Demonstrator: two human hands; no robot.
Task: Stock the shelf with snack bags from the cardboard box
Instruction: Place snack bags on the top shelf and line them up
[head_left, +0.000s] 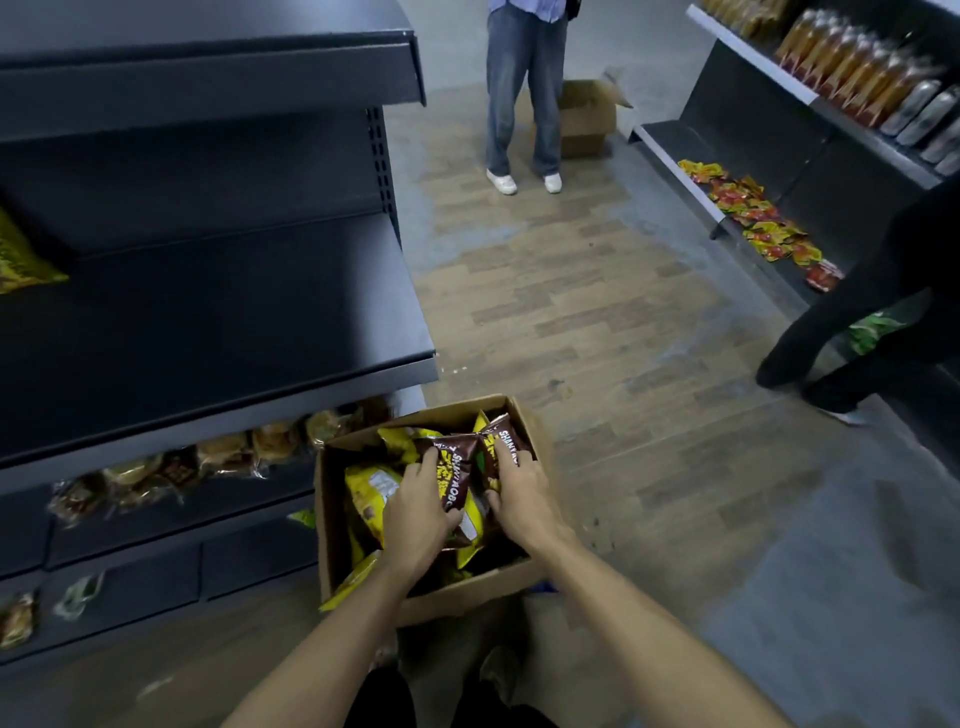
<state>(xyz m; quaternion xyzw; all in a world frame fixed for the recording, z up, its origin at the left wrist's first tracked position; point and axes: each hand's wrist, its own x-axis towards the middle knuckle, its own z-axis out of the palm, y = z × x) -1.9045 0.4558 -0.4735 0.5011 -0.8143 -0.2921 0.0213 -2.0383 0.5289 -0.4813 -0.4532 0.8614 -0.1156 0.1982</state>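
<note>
An open cardboard box (332, 519) stands on the floor at the foot of the dark shelf unit (218, 322). Yellow and brown snack bags fill it. My left hand (415, 514) grips a brown and yellow snack bag (451, 470) inside the box. Beside it, my right hand (519, 496) closes on a second brown snack bag (506, 441). Both bags stand upright, their tops touching. One yellow bag (23, 260) lies at the far left of the wide middle shelf.
Wrapped pastries (223, 454) line the lower shelf next to the box. A person in jeans (524, 93) stands down the aisle by another cardboard box (587, 117). A person in black (872, 312) leans at the right shelf, which holds red and yellow packets (753, 218) and bottles (857, 78).
</note>
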